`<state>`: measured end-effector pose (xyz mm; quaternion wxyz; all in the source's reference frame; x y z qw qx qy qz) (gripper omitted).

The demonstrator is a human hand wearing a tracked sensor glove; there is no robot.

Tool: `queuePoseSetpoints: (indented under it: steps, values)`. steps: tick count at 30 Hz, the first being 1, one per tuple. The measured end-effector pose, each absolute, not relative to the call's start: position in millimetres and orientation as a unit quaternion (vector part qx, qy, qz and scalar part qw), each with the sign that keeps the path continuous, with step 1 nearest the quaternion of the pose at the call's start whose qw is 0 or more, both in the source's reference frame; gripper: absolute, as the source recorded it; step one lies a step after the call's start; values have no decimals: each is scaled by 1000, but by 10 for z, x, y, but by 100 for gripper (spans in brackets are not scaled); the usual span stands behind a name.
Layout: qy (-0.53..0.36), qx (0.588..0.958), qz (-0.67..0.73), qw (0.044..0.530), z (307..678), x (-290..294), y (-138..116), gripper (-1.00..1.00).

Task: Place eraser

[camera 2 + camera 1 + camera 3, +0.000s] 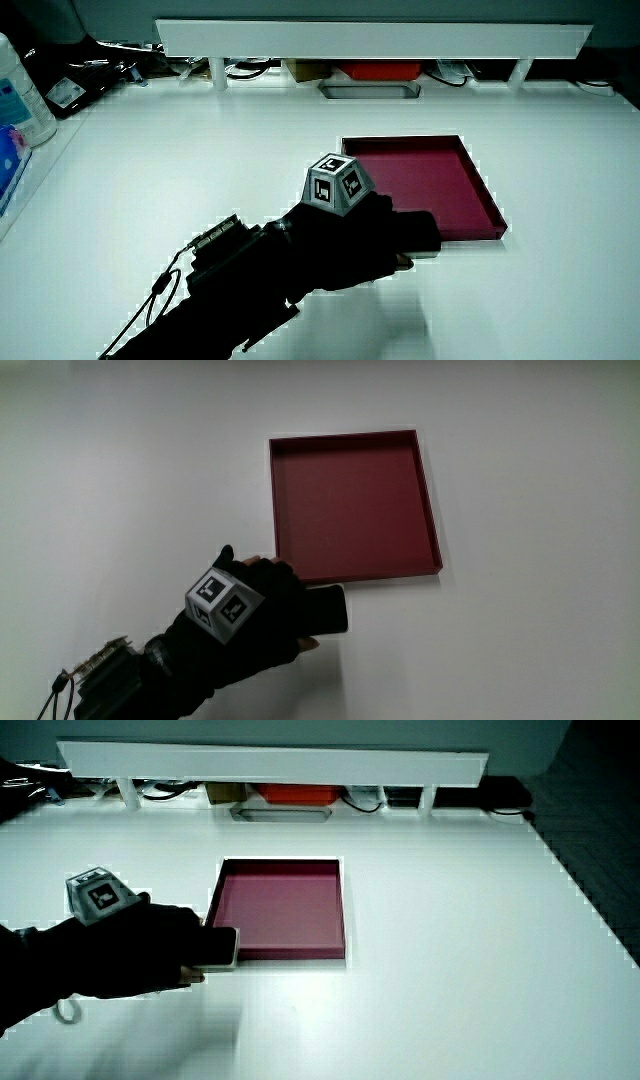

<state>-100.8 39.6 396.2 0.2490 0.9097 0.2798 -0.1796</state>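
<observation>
A dark red square tray (430, 500) lies on the white table, also seen in both side views (490, 205) (343, 920). The gloved hand (265, 610) hovers just nearer to the person than the tray's near edge, with its patterned cube (222, 600) on its back. Its fingers are curled around a dark block, the eraser (328, 610), which sticks out toward the tray's near rim. In both side views the eraser (418, 232) (218, 947) shows a paler face and sits close to the tray's near corner.
A low white partition (370, 38) (270, 762) runs along the table's edge farthest from the person, with cables and small boxes under it. A white bottle (22, 95) stands at the table's edge in a side view. A wire (55, 695) trails from the forearm.
</observation>
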Motion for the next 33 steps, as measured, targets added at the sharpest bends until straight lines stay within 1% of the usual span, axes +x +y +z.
queuePoseSetpoints:
  steps: [3, 4, 5, 15, 16, 18, 19, 21, 24, 25, 26, 28, 33]
  values:
    - [278, 907, -179, 260, 4038, -1042, 474, 0]
    - [273, 905, -187, 268, 4116, -1064, 507, 0]
    - [271, 905, -180, 274, 4103, -1061, 524, 0]
    - [276, 902, -170, 286, 4404, -1103, 690, 0]
    - [272, 899, -174, 295, 4441, -1111, 704, 0]
    - [272, 900, -171, 293, 4467, -1120, 727, 0]
    - [273, 896, -174, 304, 4515, -1126, 744, 0]
    - [274, 898, -168, 301, 4519, -1118, 761, 0]
    - [274, 893, -189, 304, 4653, -1151, 798, 0]
    - [268, 894, -186, 308, 4641, -1161, 796, -5]
    - [269, 896, -185, 301, 4638, -1162, 792, -11]
    - [263, 892, -191, 315, 4669, -1169, 780, -21]
    - [263, 889, -202, 316, 4689, -1196, 773, -47]
